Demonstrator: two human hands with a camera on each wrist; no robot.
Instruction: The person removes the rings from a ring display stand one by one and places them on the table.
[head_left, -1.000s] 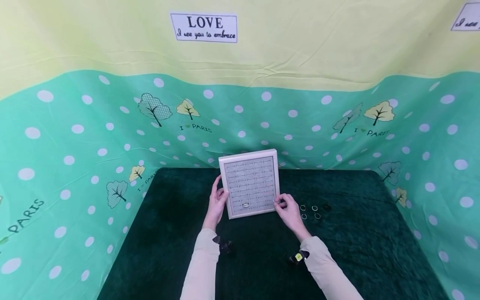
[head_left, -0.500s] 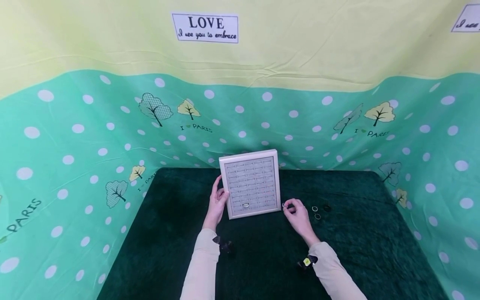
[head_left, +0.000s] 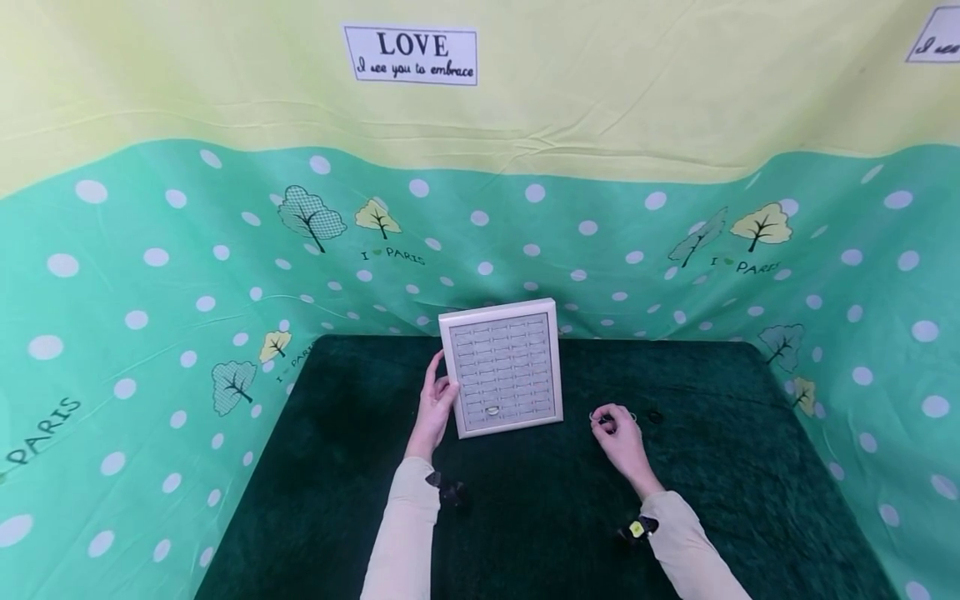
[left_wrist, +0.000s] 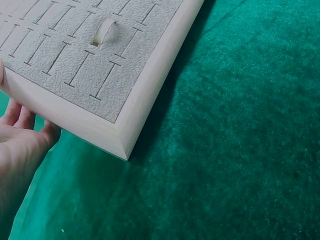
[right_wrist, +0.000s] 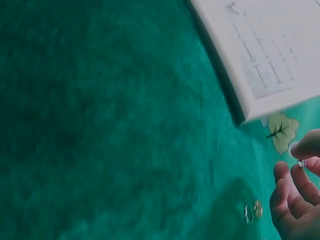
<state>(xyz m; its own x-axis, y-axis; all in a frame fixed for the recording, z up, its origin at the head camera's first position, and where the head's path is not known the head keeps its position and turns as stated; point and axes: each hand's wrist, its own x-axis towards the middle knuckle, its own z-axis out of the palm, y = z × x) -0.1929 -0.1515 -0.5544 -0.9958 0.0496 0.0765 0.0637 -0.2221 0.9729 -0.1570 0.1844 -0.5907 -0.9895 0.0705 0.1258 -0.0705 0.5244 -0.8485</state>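
A white-framed ring display board [head_left: 501, 358] with rows of slits in its grey pad stands tilted up. My left hand [head_left: 433, 412] grips its left edge, thumb at the front and fingers behind, as the left wrist view shows. One silvery ring [left_wrist: 104, 31] sits in a slit near the board's lower left. To the right of the board, low over the dark green cloth, is my right hand [head_left: 621, 437]. Its thumb and forefinger pinch a small ring with a sparkling stone [right_wrist: 302, 163]. Two loose rings, one silver [right_wrist: 249, 213] and one gold-toned [right_wrist: 258, 209], lie on the cloth near that hand.
A black ring [head_left: 656, 416] lies just right of my right hand. Dark green velvety cloth [head_left: 510, 517] covers the table. A printed green and yellow curtain [head_left: 570, 200] hangs behind the table and along its sides.
My right hand has moved right, away from the board's lower right corner, and now covers some of the loose rings. My left hand and the board have stayed in place.
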